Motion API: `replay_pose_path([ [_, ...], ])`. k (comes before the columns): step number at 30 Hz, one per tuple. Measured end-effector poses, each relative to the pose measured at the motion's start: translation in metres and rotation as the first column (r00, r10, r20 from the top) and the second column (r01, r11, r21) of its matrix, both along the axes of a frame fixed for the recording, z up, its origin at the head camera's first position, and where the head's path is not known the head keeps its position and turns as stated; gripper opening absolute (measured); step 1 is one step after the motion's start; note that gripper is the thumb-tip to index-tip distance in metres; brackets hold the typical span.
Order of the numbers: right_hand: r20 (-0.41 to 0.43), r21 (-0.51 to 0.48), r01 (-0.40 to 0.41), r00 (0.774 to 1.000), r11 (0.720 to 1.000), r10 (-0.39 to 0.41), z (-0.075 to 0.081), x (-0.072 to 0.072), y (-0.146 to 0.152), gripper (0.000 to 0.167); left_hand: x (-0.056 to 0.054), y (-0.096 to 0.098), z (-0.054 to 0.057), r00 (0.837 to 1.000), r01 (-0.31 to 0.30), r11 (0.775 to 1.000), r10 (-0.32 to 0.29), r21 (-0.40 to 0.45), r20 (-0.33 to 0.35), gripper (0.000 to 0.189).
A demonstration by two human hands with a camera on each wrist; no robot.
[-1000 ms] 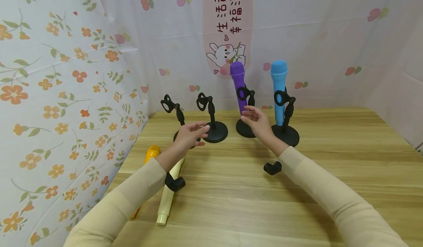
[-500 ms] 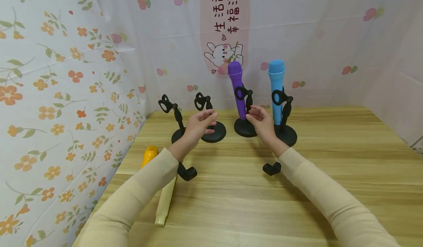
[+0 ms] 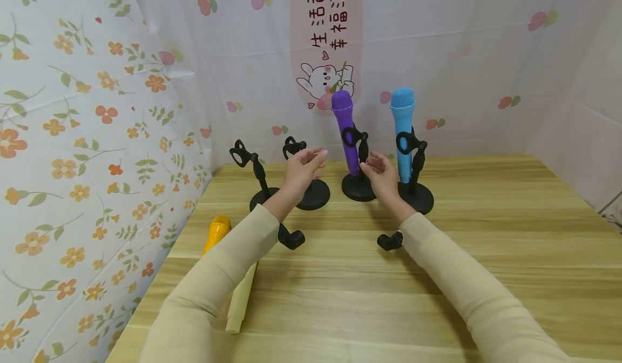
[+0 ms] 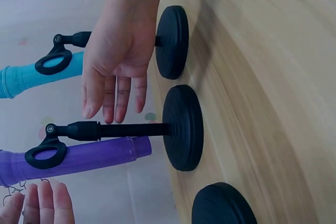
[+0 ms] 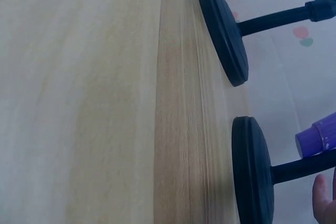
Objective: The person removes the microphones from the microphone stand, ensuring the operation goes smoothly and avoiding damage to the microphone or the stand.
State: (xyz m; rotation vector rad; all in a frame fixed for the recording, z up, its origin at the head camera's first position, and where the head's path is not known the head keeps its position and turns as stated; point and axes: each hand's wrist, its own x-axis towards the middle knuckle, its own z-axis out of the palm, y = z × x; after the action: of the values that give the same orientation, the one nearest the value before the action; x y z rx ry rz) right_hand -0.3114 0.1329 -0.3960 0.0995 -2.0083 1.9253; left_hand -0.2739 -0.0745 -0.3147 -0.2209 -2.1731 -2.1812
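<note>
left hand: near the purple microphone, fingers straight and side by side | right hand: just beside this microphone's black stand, fingers almost straight, slightly apart, contact I cannot tell | purple microphone: leaning in the stand's ring, left of the blue microphone

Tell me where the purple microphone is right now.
In the head view, the purple microphone sits in a black stand near the back of the table, just right of centre, between the left hand and the blue microphone.
</note>
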Motion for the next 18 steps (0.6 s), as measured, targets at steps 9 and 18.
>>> replay_pose_path([
  [9,-0.004,-0.042,-0.001,1.0,0.999,0.001,0.001,-0.008,-0.003,0.052,-0.021,0.017,0.0,0.998,-0.049,0.999,0.049,0.011,-0.026,0.045],
  [18,0.021,-0.071,0.026,0.999,0.997,-0.024,0.0,-0.017,-0.003,0.05,-0.038,0.03,0.003,0.995,-0.092,0.996,0.091,-0.019,-0.051,0.048],
])
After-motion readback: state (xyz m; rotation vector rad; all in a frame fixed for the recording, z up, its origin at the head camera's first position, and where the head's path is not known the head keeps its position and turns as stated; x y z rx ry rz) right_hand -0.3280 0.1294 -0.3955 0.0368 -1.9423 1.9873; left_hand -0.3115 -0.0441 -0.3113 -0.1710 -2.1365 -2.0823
